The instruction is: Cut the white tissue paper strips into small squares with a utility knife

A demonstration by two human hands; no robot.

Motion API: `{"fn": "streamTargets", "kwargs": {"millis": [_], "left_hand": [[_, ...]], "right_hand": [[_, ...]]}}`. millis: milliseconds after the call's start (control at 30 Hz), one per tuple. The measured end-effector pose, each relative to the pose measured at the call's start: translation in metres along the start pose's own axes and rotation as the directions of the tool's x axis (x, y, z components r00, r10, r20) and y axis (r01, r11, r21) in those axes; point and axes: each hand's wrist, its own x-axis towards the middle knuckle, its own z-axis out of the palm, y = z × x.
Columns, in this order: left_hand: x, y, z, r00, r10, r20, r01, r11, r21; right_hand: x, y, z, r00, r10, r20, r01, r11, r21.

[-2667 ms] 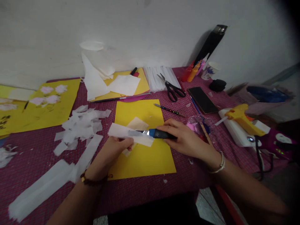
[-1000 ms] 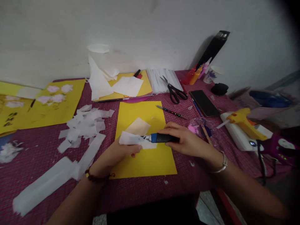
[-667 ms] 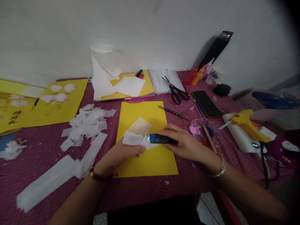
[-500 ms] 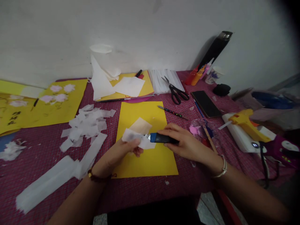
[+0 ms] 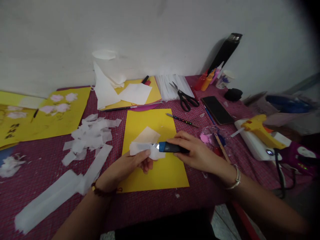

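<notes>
Thumb and fingers of my left hand (image 5: 138, 161) pinch a thin white paper piece (image 5: 141, 146) above a yellow sheet (image 5: 160, 178). My right hand (image 5: 195, 151) is wrapped around a tool with a black-and-blue handle (image 5: 172, 147). Its short shiny metal tip reaches the right part of the held paper. What kind of tool it is, I cannot make out. Behind the held piece, another pale paper piece (image 5: 150, 132) lies on the yellow sheet.
White paper strips (image 5: 90, 133) lie in a pile at left, near a longer strip (image 5: 47, 201). Scissors (image 5: 185, 100), a patterned pen (image 5: 182, 120), a phone (image 5: 217, 110), a plastic palette (image 5: 206, 136) and a yellow glue gun (image 5: 262, 131) lie toward the right. Flower artwork (image 5: 57, 116) is far left.
The held paper piece has tilted and shifted slightly beneath the tool's tip. Both hands keep their grips, and the whole view has moved a little.
</notes>
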Motion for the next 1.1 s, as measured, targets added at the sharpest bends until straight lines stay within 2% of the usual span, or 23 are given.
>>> {"fn": "streamTargets", "kwargs": {"millis": [133,333,567,667,767,867,933,1033,1100], "left_hand": [[0.0,-0.001,-0.001,0.993,0.014,0.115,-0.015,1.0,0.011],[0.0,-0.002,0.001,0.983,0.016,0.183,-0.014,1.0,-0.017],[-0.005,-0.001,-0.005,0.945,0.065,0.32,-0.069,0.998,0.001],[-0.009,0.0,-0.01,0.92,0.072,0.385,-0.086,0.996,0.02],[-0.011,-0.003,-0.016,0.913,0.068,0.402,-0.098,0.994,0.054],[-0.013,-0.005,-0.021,0.93,0.096,0.354,-0.132,0.988,0.079],[-0.014,-0.004,-0.023,0.956,0.128,0.263,-0.16,0.982,0.104],[-0.016,0.001,-0.024,0.983,0.181,0.038,-0.185,0.969,0.164],[-0.016,0.004,-0.022,0.971,0.195,-0.139,-0.163,0.963,0.213]], "right_hand": [[0.001,-0.004,0.0,1.0,-0.019,0.025,0.019,1.0,0.014],[0.002,-0.006,0.003,0.998,-0.026,0.048,0.024,0.999,0.039],[0.002,0.006,-0.005,0.997,-0.043,0.067,0.036,0.994,0.104],[0.003,0.013,-0.01,0.999,-0.019,0.042,0.015,0.995,0.094],[0.004,0.016,-0.012,1.0,0.006,-0.001,-0.006,0.999,0.054],[0.005,0.02,-0.011,0.997,0.056,-0.048,-0.056,0.998,0.008],[0.005,0.024,-0.01,0.994,0.088,-0.067,-0.089,0.996,-0.019],[0.006,0.03,-0.009,0.989,0.119,-0.085,-0.127,0.988,-0.088],[0.006,0.033,-0.008,0.984,0.152,-0.095,-0.165,0.975,-0.149]]}}
